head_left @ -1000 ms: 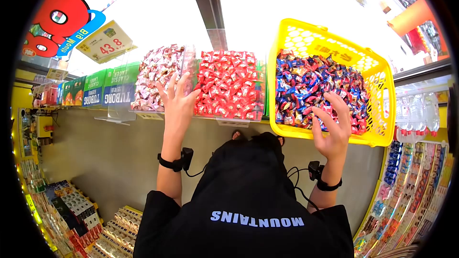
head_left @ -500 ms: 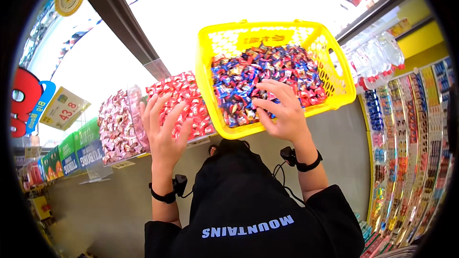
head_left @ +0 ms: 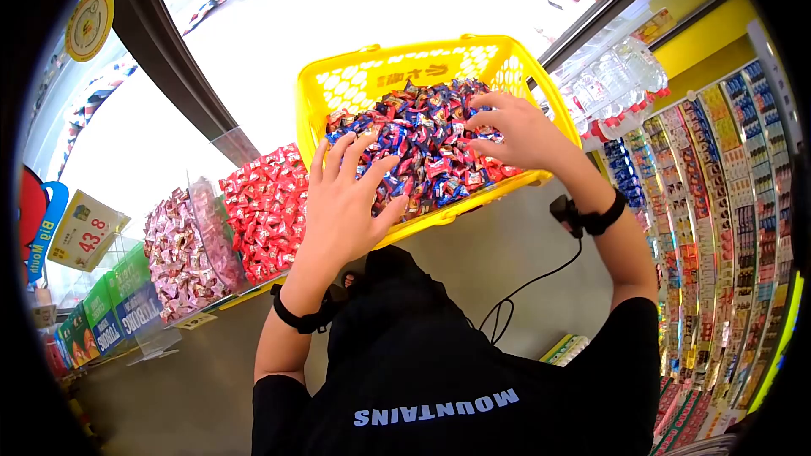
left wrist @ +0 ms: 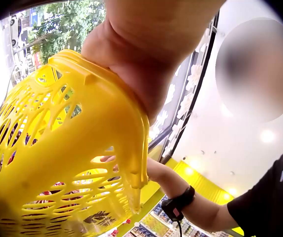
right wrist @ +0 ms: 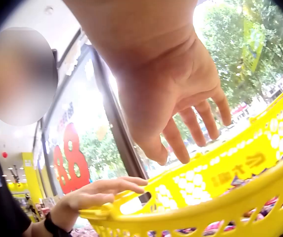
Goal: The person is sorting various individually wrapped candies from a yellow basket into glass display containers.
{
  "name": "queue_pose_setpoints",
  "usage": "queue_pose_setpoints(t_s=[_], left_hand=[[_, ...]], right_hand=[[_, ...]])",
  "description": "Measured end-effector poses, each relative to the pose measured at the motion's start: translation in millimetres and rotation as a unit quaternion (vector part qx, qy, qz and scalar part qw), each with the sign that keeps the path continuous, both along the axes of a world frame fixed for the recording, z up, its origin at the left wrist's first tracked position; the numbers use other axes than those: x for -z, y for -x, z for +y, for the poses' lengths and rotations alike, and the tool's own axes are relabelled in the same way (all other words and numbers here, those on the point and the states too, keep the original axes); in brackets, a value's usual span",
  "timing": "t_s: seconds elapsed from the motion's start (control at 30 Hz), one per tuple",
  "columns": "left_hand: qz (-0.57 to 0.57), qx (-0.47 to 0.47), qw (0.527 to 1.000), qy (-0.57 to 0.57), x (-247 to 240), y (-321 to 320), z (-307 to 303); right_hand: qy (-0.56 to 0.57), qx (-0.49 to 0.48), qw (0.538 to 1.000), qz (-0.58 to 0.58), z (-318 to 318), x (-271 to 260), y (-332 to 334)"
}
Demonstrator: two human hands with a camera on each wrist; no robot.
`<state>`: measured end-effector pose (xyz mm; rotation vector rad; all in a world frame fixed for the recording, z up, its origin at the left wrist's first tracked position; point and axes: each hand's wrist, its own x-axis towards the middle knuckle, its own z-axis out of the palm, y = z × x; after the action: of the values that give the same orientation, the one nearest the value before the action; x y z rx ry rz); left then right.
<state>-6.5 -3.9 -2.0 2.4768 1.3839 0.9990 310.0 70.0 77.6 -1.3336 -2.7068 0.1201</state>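
wrapped candies (head_left: 422, 131) are sitting in the yellow basket (head_left: 405, 63), & we're holding l hand (head_left: 346, 207) over its left side, not the red candies (head_left: 266, 207) as b4, w/ r hand (head_left: 525, 133) over the right, fingers apart on both, so prob working it two-handed.

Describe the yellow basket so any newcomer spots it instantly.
Find the dark window post in the head view. To its right, past the red candies, the basket sits beneath the left hand and right hand. Bright yellow, holed walls set it apart from the clear candy bins.
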Motion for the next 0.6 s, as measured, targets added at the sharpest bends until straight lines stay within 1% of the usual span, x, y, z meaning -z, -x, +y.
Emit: queue_pose_setpoints(t_s=[0.07,0.17,0.27,0.37,0.5,0.6], left_hand=[[0.012,-0.003,1.0,-0.001,1,-1,0],[0.025,-0.003,1.0,-0.011,4,1,-1],[0.036,-0.005,0.999,-0.014,6,1,0],[0.046,-0.01,0.999,0.013,4,2,-2],[0.021,-0.01,1.0,0.0,6,2,-2],[0.009,-0.007,1.0,0.004,7,3,-1]], right_hand=[[0.035,0.013,0.995,-0.09,30,11,-20],[0.107,0.063,0.964,-0.235,69,32,-29],[0.143,0.114,0.931,-0.316,97,57,-16],[0.148,0.152,0.912,-0.351,109,76,-2],[0.171,0.178,0.888,-0.387,124,97,3],[0.173,0.139,0.888,-0.403,127,91,1]])
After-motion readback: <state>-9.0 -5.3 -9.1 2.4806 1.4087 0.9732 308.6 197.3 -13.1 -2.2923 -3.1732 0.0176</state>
